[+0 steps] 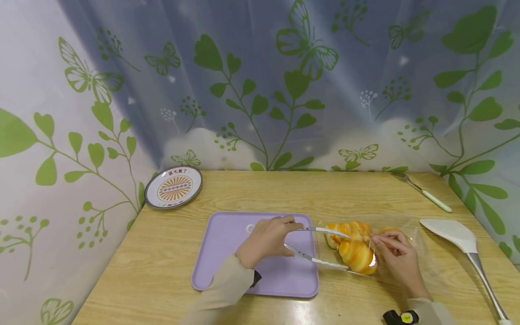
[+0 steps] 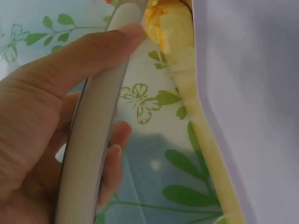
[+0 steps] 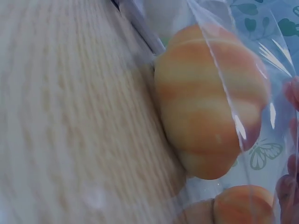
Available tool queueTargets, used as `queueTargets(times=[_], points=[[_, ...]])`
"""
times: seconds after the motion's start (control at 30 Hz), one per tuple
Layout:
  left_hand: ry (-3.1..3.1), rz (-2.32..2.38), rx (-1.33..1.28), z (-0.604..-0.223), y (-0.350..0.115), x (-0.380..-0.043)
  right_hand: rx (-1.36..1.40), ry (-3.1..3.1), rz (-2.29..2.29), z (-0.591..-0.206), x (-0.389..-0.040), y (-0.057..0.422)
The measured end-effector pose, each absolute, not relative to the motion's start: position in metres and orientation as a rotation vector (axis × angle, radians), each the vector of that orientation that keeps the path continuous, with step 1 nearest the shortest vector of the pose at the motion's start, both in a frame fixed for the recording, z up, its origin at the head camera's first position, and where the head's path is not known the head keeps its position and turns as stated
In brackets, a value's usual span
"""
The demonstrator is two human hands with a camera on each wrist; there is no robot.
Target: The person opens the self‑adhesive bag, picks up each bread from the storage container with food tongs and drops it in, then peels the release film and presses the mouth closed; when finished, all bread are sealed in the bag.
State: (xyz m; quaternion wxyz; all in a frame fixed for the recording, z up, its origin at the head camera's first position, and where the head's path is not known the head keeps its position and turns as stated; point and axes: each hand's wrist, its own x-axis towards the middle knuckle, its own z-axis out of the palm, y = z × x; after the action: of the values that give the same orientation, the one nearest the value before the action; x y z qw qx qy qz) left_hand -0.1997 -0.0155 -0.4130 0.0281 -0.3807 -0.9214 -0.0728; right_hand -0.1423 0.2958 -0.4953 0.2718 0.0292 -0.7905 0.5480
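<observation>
My left hand (image 1: pixel 268 239) holds a pair of metal tongs (image 1: pixel 302 254) with white tips, spread wide. In the left wrist view, the thumb and fingers lie around one tong arm (image 2: pixel 93 121). The tips reach the near roll and the one behind it; I cannot tell if they touch. Several golden bread rolls (image 1: pixel 357 256) lie in a clear plastic bag (image 3: pixel 275 58) to the right of the tray. With thumb and fingertips, my right hand (image 1: pixel 400 262) pinches the bag's edge beside the rolls. Up close, the right wrist view shows a striped roll (image 3: pixel 205 107) under the film.
A lilac tray (image 1: pixel 219 253) lies under the left forearm. At the back left stands a round patterned plate (image 1: pixel 152 187). On the right are a white spatula (image 1: pixel 455 234) with a metal handle and a fork (image 1: pixel 430 196) with a pale green handle. A printed curtain (image 1: pixel 252 135) closes the back.
</observation>
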Motion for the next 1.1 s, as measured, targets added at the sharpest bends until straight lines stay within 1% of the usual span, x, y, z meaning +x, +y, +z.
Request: queueTargets(times=[0.17,0.43,0.6,0.8,0.93,1.1], points=[[-2.883,-0.26,-1.175,-0.417,-0.013,-0.202,0.076,-2.122,1.465,-0.495,-0.142,0.296],[-3.027,-0.668,-1.059,-0.431,-0.016,-0.201,-0.019,-2.179,1.454,-0.494,-0.141,0.296],[-3.071,-0.567,-1.05,-0.432,-0.017,-0.202,0.024,-2.201,1.435,-0.498,-0.142,0.297],[-3.052,-0.457,-1.035,-0.424,-0.019,-0.2,0.056,-2.195,1.426,-0.5,-0.143,0.296],[-3.047,-0.539,-1.013,-0.423,-0.024,-0.202,0.018,-2.173,1.43,-0.496,-0.143,0.294],[-3.032,-0.786,-0.954,-0.431,-0.035,-0.207,-0.004,-2.158,1.433,-0.5,-0.145,0.299]])
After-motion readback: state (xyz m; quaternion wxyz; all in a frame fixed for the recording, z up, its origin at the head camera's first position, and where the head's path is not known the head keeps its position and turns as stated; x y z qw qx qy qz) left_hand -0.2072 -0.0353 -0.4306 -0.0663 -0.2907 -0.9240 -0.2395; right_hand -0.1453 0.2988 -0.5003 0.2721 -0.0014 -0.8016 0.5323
